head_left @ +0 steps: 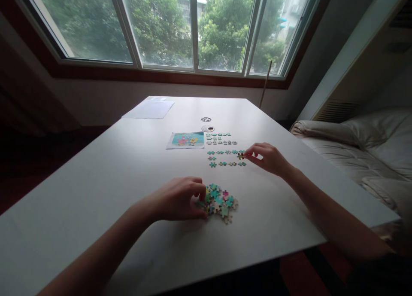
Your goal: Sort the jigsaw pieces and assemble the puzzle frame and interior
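Observation:
A loose pile of jigsaw puzzle pieces (pixel 222 203), mostly teal with some pink, yellow and pale ones, lies on the white table. My left hand (pixel 183 199) is at the pile's left edge, its fingers curled in and closed around a greenish puzzle piece (pixel 200 204) that they partly hide. Farther off to the right, my right hand (pixel 265 157) pinches a dark yellow-brown puzzle piece (pixel 240 156) between thumb and fingertips. That piece is at the right end of several spaced rows of puzzle pieces (pixel 222 163). Left of the rows lies a picture sheet (pixel 186 140) with colourful cartoon figures on teal.
Two round flat items (pixel 208 128) lie beyond the rows. White paper sheets (pixel 149 109) rest at the table's far left corner. The white table (pixel 96 180) ends near my body. On the right stands a padded beige sofa (pixel 337 145); windows (pixel 193 29) are ahead.

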A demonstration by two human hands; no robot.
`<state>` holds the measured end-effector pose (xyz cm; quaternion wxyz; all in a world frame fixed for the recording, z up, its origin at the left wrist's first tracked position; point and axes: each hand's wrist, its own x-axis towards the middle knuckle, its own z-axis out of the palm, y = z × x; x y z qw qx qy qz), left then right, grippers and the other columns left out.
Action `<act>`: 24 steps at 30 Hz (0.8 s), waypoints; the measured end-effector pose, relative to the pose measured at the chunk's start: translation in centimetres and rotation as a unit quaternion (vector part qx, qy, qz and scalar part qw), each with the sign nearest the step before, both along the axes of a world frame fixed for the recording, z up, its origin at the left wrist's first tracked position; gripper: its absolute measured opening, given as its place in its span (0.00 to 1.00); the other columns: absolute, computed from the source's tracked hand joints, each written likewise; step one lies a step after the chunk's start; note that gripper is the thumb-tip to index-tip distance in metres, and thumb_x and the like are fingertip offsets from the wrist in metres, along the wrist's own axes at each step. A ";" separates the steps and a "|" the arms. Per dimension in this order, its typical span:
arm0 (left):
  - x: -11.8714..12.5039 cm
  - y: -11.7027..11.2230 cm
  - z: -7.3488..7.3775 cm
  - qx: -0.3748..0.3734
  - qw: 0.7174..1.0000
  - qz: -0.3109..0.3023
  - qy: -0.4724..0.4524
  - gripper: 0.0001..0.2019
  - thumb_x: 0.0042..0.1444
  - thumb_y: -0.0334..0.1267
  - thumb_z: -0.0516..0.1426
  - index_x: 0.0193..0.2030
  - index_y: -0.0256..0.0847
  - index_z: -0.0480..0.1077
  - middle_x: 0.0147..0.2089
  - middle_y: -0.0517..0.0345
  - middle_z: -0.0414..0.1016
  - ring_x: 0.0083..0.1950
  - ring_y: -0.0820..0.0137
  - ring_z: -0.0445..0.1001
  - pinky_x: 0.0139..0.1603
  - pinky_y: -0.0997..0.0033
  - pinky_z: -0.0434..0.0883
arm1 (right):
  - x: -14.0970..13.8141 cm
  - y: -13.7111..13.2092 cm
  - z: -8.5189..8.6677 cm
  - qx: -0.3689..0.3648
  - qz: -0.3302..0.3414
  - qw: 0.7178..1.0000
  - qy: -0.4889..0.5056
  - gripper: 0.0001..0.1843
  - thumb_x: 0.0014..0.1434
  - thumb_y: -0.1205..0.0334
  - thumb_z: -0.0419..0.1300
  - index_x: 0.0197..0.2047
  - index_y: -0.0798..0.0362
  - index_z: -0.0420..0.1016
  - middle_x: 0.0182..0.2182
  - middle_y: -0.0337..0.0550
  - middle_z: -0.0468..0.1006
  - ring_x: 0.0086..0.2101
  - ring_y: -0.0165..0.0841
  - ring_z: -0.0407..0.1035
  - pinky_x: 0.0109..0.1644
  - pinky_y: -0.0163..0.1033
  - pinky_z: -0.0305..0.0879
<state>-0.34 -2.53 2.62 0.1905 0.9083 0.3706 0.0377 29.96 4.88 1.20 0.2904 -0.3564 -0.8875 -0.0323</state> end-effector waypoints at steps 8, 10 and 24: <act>0.9 -0.9 0.5 -0.018 0.999 -0.017 0.028 0.09 0.44 0.40 0.63 0.30 0.43 0.68 0.33 0.64 0.68 0.32 0.73 0.67 0.28 0.76 0.58 | 5.1 3.4 -1.4 -0.254 -0.085 0.962 -0.049 0.15 0.54 0.51 0.57 0.33 0.53 0.76 0.26 0.41 0.76 0.28 0.30 0.68 0.32 0.34 0.60; 0.9 -0.9 0.5 -0.014 0.999 -0.020 0.030 0.08 0.44 0.39 0.62 0.30 0.43 0.67 0.33 0.64 0.68 0.32 0.73 0.67 0.28 0.75 0.58 | 5.2 3.5 -1.5 -0.294 -0.093 0.950 -0.053 0.16 0.52 0.49 0.57 0.33 0.53 0.76 0.26 0.41 0.76 0.28 0.30 0.68 0.31 0.33 0.60; 1.1 -1.1 0.4 -0.006 0.999 -0.032 0.004 0.04 0.44 0.33 0.58 0.29 0.41 0.66 0.33 0.61 0.68 0.32 0.72 0.66 0.29 0.75 0.59 | 4.5 2.9 -1.2 -0.306 -0.044 0.949 -0.057 0.14 0.53 0.53 0.57 0.35 0.53 0.77 0.25 0.39 0.75 0.26 0.29 0.68 0.31 0.33 0.61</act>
